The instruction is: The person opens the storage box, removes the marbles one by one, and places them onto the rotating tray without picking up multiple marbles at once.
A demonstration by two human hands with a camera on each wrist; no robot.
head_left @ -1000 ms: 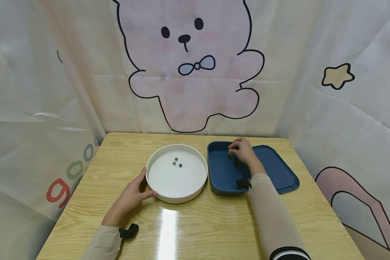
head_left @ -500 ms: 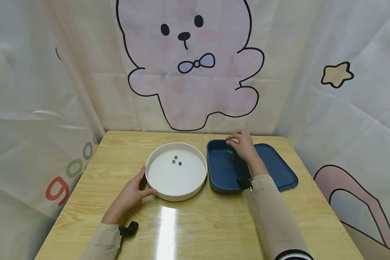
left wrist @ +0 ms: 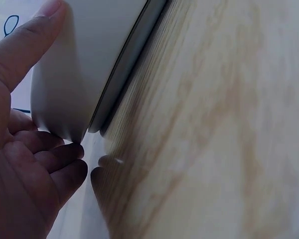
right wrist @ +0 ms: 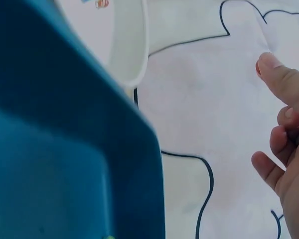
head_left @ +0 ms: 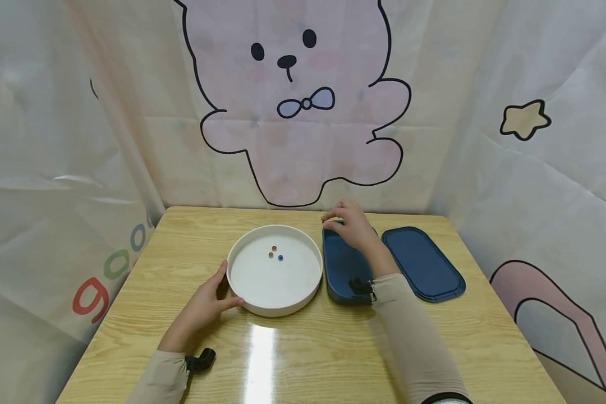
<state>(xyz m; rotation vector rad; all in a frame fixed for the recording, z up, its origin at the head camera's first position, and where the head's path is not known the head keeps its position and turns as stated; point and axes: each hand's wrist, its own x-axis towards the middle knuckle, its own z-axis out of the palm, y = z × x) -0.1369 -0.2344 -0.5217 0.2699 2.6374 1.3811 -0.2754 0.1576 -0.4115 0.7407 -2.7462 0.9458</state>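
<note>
A round white tray (head_left: 275, 292) lies on the table, with a blue bead (head_left: 280, 258) and two brownish beads (head_left: 274, 248) on its floor. My left hand (head_left: 204, 306) grips the tray's near left side, thumb along the wall and fingers curled against it, as the left wrist view shows. Over the far left corner of the blue box (head_left: 340, 258), my right hand (head_left: 350, 227) is raised, thumb and forefinger pinching a tiny brownish bead, mostly hidden by the fingertips. In the right wrist view a bit of green (right wrist: 108, 237) shows inside the box.
The blue lid (head_left: 424, 264) lies flat right of the box. Tray and box stand side by side on the wooden table (head_left: 313, 353). A printed curtain (head_left: 303, 157) hangs behind the table and along both sides.
My right hand has risen out of the blue box and moved left toward the white tray, a small bead between its fingertips. The left hand has stayed on the tray.
</note>
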